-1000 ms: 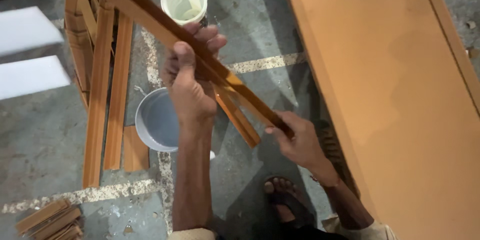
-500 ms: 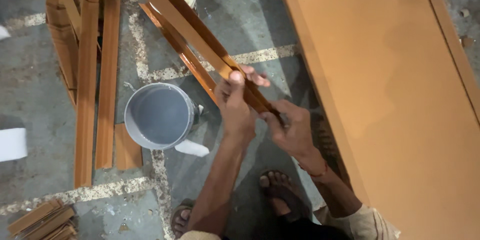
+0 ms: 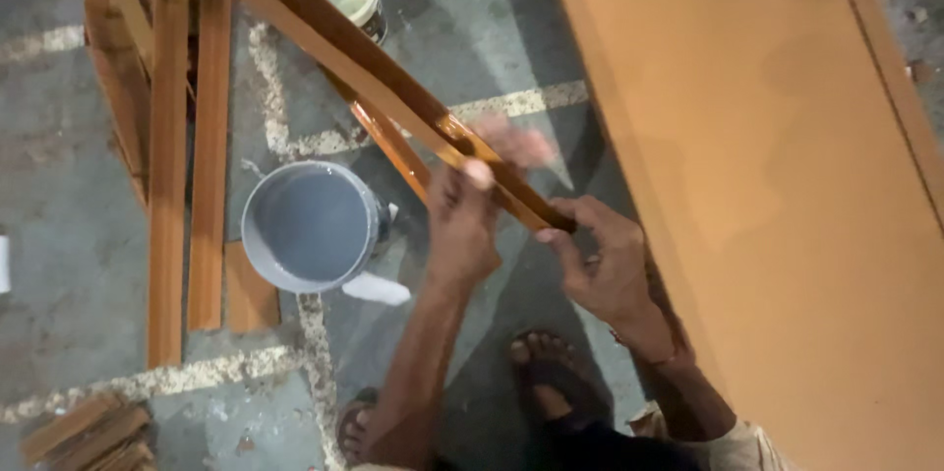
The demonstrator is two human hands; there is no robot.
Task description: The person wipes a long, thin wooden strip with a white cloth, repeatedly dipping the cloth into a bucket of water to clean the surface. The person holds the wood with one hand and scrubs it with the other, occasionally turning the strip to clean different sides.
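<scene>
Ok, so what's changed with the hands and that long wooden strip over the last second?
The left hand has slid down the long wooden strip toward the right hand, so the two now sit close together near its lower end. The right hand keeps its grip on that end. The grey bucket and stacked wood strips lie as before.

dim warm light, motion-blurred fingers

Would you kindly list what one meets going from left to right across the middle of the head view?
Flat orange-brown wooden strips lying on the floor → round grey bucket → left hand on the long brown wooden strip → right hand gripping that strip's near end → large flat orange board.
</scene>
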